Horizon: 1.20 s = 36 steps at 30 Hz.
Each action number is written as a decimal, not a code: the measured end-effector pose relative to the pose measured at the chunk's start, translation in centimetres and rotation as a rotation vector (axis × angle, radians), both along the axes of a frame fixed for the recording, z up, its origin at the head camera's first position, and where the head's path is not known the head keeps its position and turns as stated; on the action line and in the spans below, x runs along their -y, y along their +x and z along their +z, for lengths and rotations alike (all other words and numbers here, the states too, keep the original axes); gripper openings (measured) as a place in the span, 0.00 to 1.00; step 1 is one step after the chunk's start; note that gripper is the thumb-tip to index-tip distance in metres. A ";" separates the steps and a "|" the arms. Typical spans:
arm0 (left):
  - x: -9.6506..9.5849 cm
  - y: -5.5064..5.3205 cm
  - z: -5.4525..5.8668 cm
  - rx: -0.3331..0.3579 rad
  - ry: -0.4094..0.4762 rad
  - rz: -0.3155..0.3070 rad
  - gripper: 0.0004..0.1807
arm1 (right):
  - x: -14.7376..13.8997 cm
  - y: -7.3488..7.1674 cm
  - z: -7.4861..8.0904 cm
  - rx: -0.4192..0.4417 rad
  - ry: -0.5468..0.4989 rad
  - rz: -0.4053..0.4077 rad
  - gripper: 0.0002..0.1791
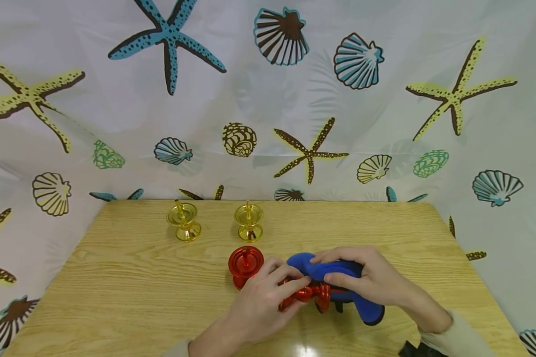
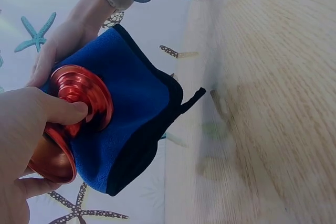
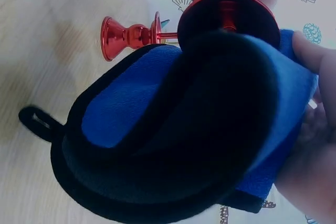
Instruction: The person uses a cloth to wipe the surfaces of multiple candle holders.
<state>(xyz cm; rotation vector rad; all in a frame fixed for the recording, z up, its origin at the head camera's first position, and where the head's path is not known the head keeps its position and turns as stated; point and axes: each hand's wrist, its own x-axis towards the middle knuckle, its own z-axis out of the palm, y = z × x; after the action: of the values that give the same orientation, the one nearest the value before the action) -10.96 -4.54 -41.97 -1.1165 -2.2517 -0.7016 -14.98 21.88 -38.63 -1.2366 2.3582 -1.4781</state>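
I have both hands in the head view, working close together over the tabletop (image 1: 138,292). The left hand (image 1: 265,300) has its thumb and fingers curled round the stem of a red candle holder (image 1: 304,294), which I see lying on its side in the grip, its base towards the palm and its dish just past the fingertips, facing the right hand (image 1: 377,277). Over there the right thumb and fingers are part-closed, pinching a blue cloth (image 2: 131,114) with black edging. The cloth is bunched beneath those fingers and close up to the dish; I cannot tell exactly where the two touch. From the left wrist I see the cloth's black loop sticking out, clear of both sets of fingers.

A second red holder (image 1: 239,264) stands upright just beyond and left of the left fingers. Farther past them, I count two upright gold holders (image 1: 248,216), well apart from either hand. Behind everything hangs a shell-and-starfish curtain (image 1: 384,119).
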 end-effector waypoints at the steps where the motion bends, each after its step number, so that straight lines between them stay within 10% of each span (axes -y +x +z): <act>1: 0.0 0.0 0.0 -0.003 0.000 0.002 0.21 | 0.0 -0.1 0.0 -0.015 0.011 0.013 0.18; 9: 0.1 0.2 -0.5 0.011 0.009 0.020 0.21 | 0.5 -0.1 0.1 -0.117 0.086 0.077 0.15; 18: 0.0 -0.2 -0.1 0.076 0.089 0.031 0.20 | 0.9 2.0 -0.3 -0.469 0.136 -0.025 0.11; 29: -0.5 -0.6 1.5 0.445 0.169 0.129 0.18 | 1.8 3.5 -2.1 -1.085 0.192 -0.138 0.16; 36: -0.5 -0.5 1.5 0.457 0.158 0.132 0.18 | 1.8 3.6 -2.2 -1.108 0.200 -0.138 0.17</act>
<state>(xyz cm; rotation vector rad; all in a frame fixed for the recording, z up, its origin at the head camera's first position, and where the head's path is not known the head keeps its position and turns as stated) -11.50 -4.07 -40.47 -0.7803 -2.5564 -1.1490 -11.36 20.06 -40.79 -2.2473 3.1139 -0.5219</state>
